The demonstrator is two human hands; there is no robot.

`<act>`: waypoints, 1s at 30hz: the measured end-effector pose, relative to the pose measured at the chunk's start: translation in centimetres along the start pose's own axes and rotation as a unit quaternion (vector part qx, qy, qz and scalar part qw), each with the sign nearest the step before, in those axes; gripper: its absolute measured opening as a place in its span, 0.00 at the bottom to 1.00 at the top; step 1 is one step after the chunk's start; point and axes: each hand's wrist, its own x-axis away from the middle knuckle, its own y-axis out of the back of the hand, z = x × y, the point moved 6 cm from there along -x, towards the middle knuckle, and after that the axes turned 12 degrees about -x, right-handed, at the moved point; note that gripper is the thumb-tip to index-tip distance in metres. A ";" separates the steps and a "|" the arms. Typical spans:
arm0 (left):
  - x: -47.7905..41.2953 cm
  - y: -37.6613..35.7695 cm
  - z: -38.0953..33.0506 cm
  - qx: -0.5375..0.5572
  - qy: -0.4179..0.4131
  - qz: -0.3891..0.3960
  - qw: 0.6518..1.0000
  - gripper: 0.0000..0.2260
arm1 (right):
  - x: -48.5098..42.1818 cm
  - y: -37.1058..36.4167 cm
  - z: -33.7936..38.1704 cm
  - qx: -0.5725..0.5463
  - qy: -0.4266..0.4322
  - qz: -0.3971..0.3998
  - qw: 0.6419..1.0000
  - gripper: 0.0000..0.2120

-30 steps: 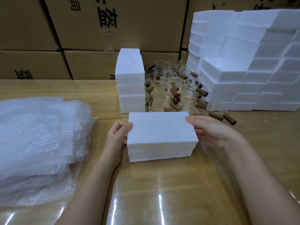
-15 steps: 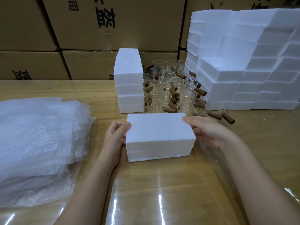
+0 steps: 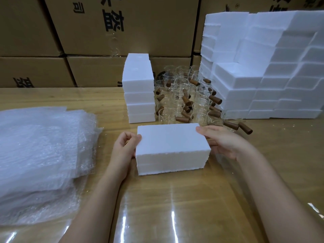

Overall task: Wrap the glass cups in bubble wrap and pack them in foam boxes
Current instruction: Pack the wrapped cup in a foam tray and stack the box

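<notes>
The closed foam box (image 3: 171,146) sits on the table (image 3: 175,199) right in front of the person, long side facing them, with a rough seam running along its front face. Both hands have hold of it, one at each end. The left hand (image 3: 122,151) clasps the left end, thumb up at the top edge and fingers curled against the side. The right hand (image 3: 226,142) grasps the right end, fingers laid over the far top corner and the palm against the side.

Just behind the box stands a crowd of glass cups (image 3: 177,95), upright and packed close, their brown wooden handles (image 3: 245,128) poking out in all directions. To the left of the cups is a short stack of foam boxes (image 3: 139,88); to the right, a much bigger wall of foam boxes (image 3: 263,71). A thick pile of bubble wrap (image 3: 38,151) lies at the left of the table, well apart from the box. Cardboard cartons (image 3: 122,27) with black printing fill the background.
</notes>
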 end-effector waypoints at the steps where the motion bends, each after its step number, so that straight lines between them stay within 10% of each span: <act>1: 0.0 0.0 0.1 -0.003 -0.001 -0.001 1.000 0.07 | 0.0 0.0 0.1 0.005 0.004 -0.004 1.000 0.17; 10: 0.6 -0.3 -2.0 0.023 -0.013 -0.033 0.999 0.14 | 1.0 -2.8 3.2 0.248 0.182 -0.081 0.948 0.28; 16: 2.8 -2.2 -8.5 -0.243 -0.271 0.042 0.931 0.12 | 2.5 -7.2 3.1 0.525 0.200 0.035 0.827 0.29; 20: 3.0 -3.8 -7.4 -0.425 -0.280 0.078 0.857 0.21 | 2.3 -8.1 1.9 0.579 0.183 0.042 0.794 0.25; 30: 3.2 -3.9 -6.9 -0.439 -0.304 0.025 0.845 0.24 | 1.8 -8.1 1.9 0.576 0.242 -0.005 0.781 0.23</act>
